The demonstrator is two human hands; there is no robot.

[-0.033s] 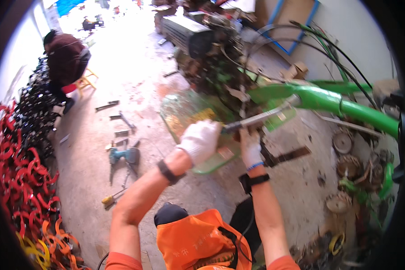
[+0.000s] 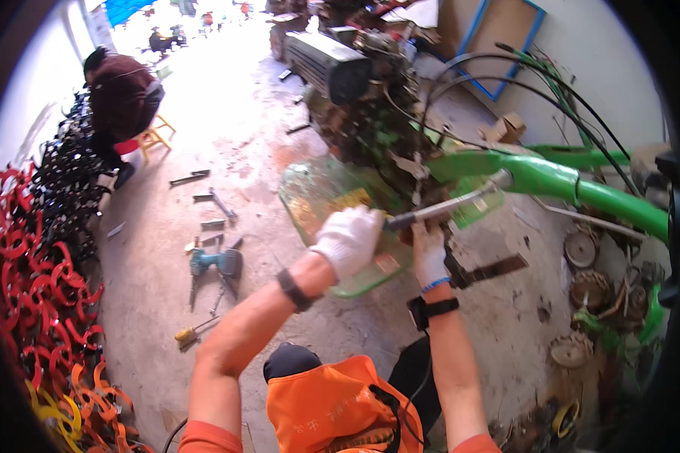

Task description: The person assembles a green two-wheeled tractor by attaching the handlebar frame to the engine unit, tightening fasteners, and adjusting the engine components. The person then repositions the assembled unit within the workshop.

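Observation:
My left hand (image 2: 350, 240), in a white glove, is closed around the dark grip end of a long silver ratchet wrench (image 2: 449, 206). The wrench slants up to the right, its round head lying against the green tube frame (image 2: 540, 167) of a machine. Just below the wrench's shaft is my right hand (image 2: 432, 257), also gloved, its fingers bent in at the machine's metal parts; what they pinch is hidden. A flat brown steel bar (image 2: 495, 269) sticks out to the right of that hand. Behind my left hand spreads a translucent green guard (image 2: 310, 185).
A teal cordless power tool (image 2: 215, 261) and a yellow-handled screwdriver (image 2: 191, 333) lie on the concrete floor at left. Red curved metal parts (image 2: 45, 302) are heaped along the left wall. A person (image 2: 125, 94) bends over by a yellow stool. Rusty round parts (image 2: 591, 291) lie at right.
The whole view has shifted slightly, so the scene sits a little lower and further right. Both hands keep their places at the wrench and machine.

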